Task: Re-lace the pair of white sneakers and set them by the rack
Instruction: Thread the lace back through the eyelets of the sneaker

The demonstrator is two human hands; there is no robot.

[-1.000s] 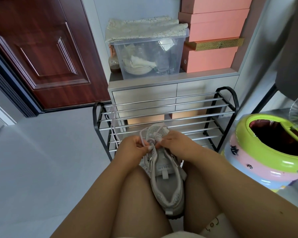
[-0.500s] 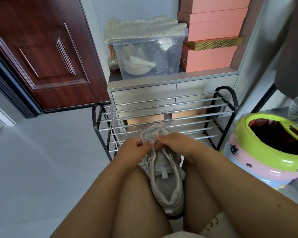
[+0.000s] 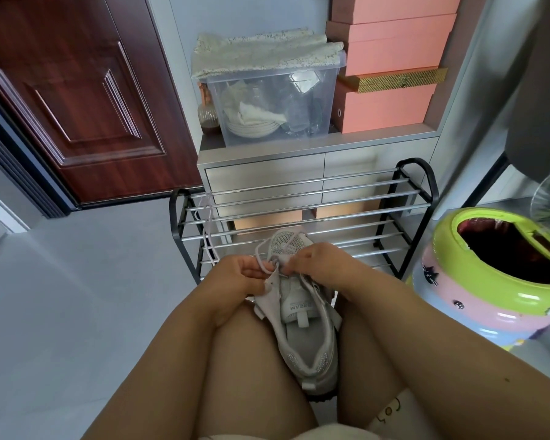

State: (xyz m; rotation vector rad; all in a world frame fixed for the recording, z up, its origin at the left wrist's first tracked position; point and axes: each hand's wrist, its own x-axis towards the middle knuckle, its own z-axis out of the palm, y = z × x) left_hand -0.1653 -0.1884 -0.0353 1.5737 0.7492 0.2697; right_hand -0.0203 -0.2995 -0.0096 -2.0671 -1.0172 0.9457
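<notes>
Soft, even daylight fills the scene, fairly bright, with a cool bluish cast on the floor (image 3: 61, 312). A warm orange glow shows under the cabinet (image 3: 267, 173), behind the rack (image 3: 299, 214). Shadows are faint and diffuse. The rack's bars catch pale highlights, and the clear bin (image 3: 267, 103) reflects light. Wide-angle distortion bends the door (image 3: 77, 100) and the edges outward. Focus is slightly soft throughout.

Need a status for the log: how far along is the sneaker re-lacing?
Done: little; lace runs only near the toe of the one sneaker in view, between the knees. In hand: left hand and right hand pinch the lace at the front eyelets. Left: upper eyelets, the second sneaker, possibly with the loose lace on the rack, and placing both there.
</notes>
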